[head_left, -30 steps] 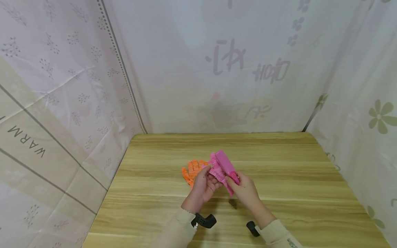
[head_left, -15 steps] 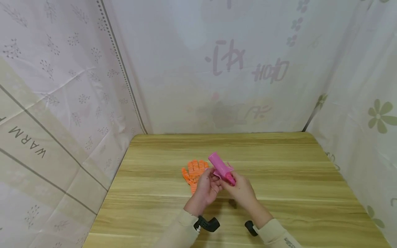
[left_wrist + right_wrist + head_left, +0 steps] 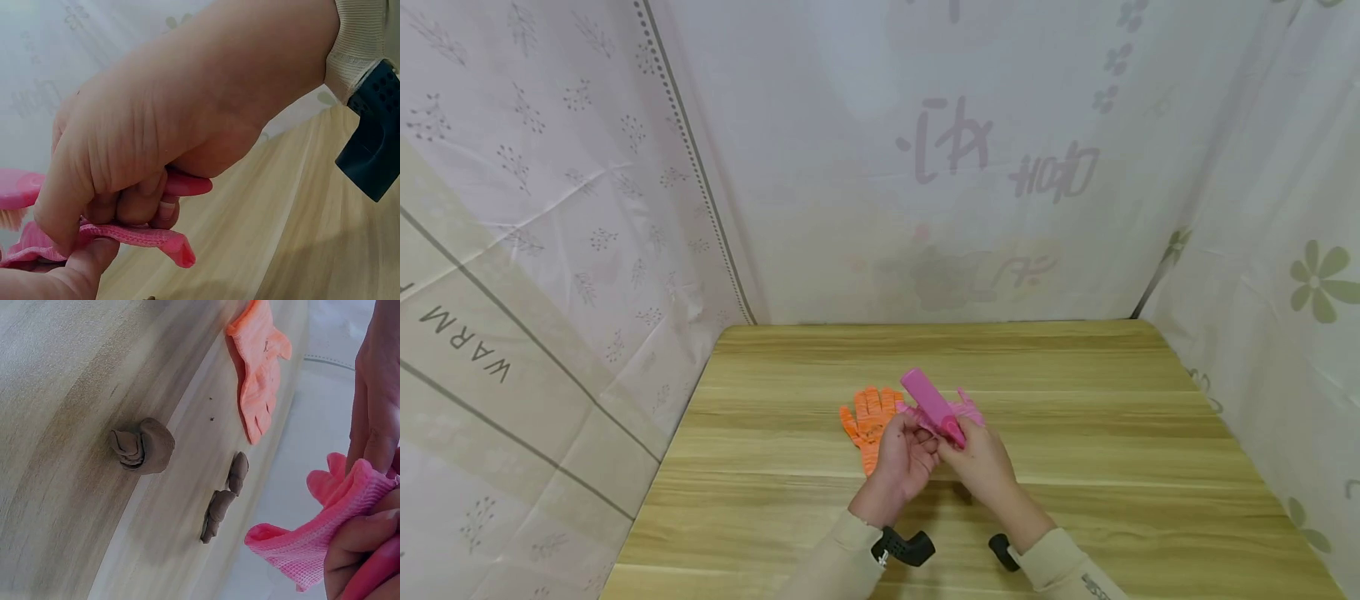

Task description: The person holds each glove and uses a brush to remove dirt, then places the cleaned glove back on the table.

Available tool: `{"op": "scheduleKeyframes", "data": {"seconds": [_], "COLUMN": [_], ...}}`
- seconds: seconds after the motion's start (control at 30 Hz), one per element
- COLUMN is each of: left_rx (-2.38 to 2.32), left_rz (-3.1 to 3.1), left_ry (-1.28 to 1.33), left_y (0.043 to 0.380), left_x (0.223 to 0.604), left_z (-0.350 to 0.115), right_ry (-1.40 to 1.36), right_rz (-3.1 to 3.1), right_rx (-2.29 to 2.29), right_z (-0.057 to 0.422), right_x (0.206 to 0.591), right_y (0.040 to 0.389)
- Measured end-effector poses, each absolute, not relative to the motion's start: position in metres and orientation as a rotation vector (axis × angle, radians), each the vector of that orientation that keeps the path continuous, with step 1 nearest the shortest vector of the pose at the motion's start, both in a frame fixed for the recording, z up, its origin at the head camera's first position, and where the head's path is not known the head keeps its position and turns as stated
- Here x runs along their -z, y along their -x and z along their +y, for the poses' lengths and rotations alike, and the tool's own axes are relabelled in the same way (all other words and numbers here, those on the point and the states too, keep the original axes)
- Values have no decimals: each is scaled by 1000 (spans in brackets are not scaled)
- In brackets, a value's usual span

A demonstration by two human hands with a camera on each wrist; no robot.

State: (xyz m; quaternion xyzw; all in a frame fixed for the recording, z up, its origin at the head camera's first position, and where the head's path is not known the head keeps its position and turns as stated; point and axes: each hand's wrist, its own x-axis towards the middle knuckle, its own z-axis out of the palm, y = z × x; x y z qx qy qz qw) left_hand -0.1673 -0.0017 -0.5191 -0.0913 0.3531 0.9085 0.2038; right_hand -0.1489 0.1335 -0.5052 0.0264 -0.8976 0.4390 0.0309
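My right hand [image 3: 985, 462] grips the handle of a pink brush [image 3: 928, 400], whose pale bristles [image 3: 12, 219] face down in the left wrist view. Fingers of that hand also pinch the cuff of a pink knit glove [image 3: 970, 407]. Palm up, my left hand [image 3: 904, 462] holds the same glove from the other side, its thumb [image 3: 94, 256] against the fabric. The brush head hides part of the glove, whose fingers stick out to the right in the head view. An orange glove [image 3: 868, 412] lies flat just left of my left hand.
A folded brown clay-like lump [image 3: 153, 447] sits on the wooden table [image 3: 1075, 367] beneath my hands. Beside it lie elongated brown pieces [image 3: 219, 509] and small crumbs. Patterned cloth [image 3: 865, 167] hangs behind the table and along both sides.
The pink glove has been turned, so its fingers now show right of the brush. The brush has shifted slightly left. The orange glove has stayed put.
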Motion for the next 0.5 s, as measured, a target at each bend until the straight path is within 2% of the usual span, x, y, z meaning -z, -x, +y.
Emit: {"op": "scheduleKeyframes", "data": {"seconds": [0.2, 0.5], "left_rx": [-2569, -2569], "left_rz": [950, 900], "left_ry": [293, 352], "left_y": [166, 167], "left_x": [521, 531], "left_z": [0, 1], "right_ry": [-104, -101], "right_rz": [-2752, -2673], "right_rx": [-1337, -1562], "right_z": [132, 126], "right_x": [504, 498], "right_y": [149, 146]}}
